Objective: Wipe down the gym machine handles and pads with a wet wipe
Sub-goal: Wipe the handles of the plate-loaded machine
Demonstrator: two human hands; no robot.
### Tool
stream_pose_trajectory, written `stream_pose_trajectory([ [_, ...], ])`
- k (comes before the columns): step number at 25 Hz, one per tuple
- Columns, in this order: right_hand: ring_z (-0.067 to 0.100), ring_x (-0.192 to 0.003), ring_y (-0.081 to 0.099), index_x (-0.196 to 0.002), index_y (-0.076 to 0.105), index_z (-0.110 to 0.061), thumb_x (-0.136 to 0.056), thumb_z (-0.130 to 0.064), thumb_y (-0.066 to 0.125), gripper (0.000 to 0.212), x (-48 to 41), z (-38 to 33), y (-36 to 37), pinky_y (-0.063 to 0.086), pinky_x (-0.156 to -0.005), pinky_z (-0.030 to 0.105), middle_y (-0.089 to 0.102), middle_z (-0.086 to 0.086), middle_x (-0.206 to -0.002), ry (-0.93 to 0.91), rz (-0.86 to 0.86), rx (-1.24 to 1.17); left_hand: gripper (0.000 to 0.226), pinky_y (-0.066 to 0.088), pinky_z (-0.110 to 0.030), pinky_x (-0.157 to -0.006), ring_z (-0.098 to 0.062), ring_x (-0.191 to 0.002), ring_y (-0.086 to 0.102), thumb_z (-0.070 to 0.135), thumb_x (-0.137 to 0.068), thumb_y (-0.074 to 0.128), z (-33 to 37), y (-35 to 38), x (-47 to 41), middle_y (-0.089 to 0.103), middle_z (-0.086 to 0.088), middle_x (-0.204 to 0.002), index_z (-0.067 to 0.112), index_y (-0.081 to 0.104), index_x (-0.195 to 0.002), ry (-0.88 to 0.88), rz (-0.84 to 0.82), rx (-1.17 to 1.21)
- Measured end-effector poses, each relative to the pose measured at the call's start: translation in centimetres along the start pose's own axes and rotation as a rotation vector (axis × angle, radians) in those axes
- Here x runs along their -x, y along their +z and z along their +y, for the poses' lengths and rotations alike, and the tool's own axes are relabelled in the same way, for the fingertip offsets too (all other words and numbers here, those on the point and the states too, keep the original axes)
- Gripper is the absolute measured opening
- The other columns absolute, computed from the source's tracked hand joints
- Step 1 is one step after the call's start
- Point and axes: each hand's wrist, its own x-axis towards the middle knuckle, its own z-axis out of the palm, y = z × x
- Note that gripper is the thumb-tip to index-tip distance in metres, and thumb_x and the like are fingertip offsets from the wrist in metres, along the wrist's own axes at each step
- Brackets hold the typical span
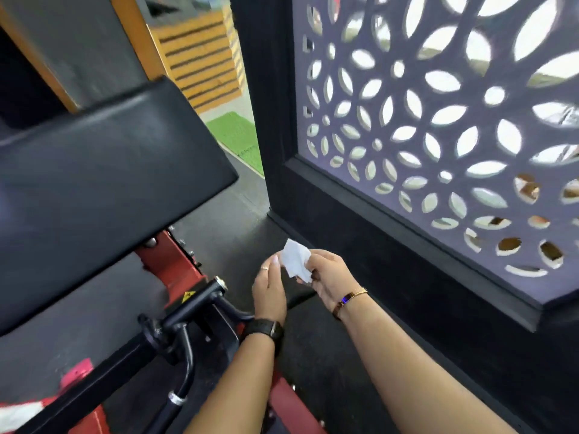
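You held the wet wipe between both hands, clear of the machine.

Nearest you, your left hand point(269, 296) and right hand point(329, 275) met over the floor, fingers point(315, 256) of each pinched on the crumpled wet wipe point(296, 261); neither was free. The black handle point(191, 303) lay just left of and slightly below your left hand, its long axis running from lower left up to its capped end near that wrist, so the left hand was nearer. Farther off, up and left, sat the big black pad point(103, 183), untouched by the wipe.
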Motion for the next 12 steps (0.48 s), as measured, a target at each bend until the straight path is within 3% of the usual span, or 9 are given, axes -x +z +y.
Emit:
stream_pose_trajectory([
  [2,0.022,-0.064,0.056,-0.097,0.058,0.007,-0.079,0.011,0.041,0.025,1.1,-3.4,1.4,0.047,-0.054,0.027,0.061,0.017,-0.079,-0.092,-0.044,0.021,0.033,0.049,-0.031,-0.088,-0.014,-0.094,0.062,0.045,-0.087,0.052,5.0,0.1,-0.7,0.070,-0.004,-0.105,0.019,0.066,-0.102,-0.003,0.021,0.058],
  [4,0.021,-0.062,0.058,-0.096,0.056,0.005,-0.084,0.013,0.042,0.020,2.2,-6.8,2.8,0.049,-0.052,0.026,0.061,0.017,-0.079,-0.181,-0.055,0.018,0.005,0.049,-0.028,-0.079,-0.014,-0.082,0.061,0.026,-0.090,0.062,9.1,0.0,-1.3,0.069,-0.003,-0.093,0.021,0.063,-0.092,0.048,0.019,0.109],
  [5,0.020,-0.062,0.058,-0.093,0.055,0.003,-0.086,0.012,0.045,0.016,2.9,-8.5,3.5,0.050,-0.051,0.025,0.061,0.016,-0.078,-0.225,-0.057,0.022,0.002,0.049,-0.030,-0.079,-0.014,-0.080,0.061,0.021,-0.089,0.064,10.9,-0.2,-1.5,0.068,0.000,-0.088,0.022,0.062,-0.089,0.086,0.020,0.113],
  [8,0.020,-0.065,0.058,-0.083,0.057,-0.002,-0.089,0.005,0.052,0.011,5.2,-13.0,5.4,0.053,-0.053,0.022,0.060,0.014,-0.076,-0.339,-0.053,0.054,0.007,0.050,-0.027,-0.074,-0.007,-0.070,0.060,0.018,-0.085,0.071,15.9,-1.2,-1.6,0.065,0.008,-0.076,0.018,0.066,-0.088,0.163,0.069,0.210],
  [10,0.024,-0.070,0.058,-0.082,0.060,-0.003,-0.089,0.001,0.056,0.009,6.5,-15.9,6.7,0.055,-0.063,0.029,0.060,0.016,-0.078,-0.405,-0.073,0.069,0.010,0.048,-0.018,-0.063,-0.001,-0.061,0.056,0.011,-0.084,0.070,20.0,-1.7,-1.2,0.062,0.006,-0.073,0.012,0.065,-0.092,0.192,0.062,0.302],
  [12,0.026,-0.069,0.057,-0.081,0.063,-0.004,-0.089,-0.003,0.059,0.009,8.1,-18.6,8.0,0.053,-0.066,0.035,0.061,0.016,-0.076,-0.459,-0.086,0.090,0.016,0.047,-0.017,-0.060,0.000,-0.058,0.056,0.006,-0.085,0.069,24.2,-2.5,-0.2,0.062,0.003,-0.071,0.020,0.060,-0.085,0.249,0.024,0.377],
])
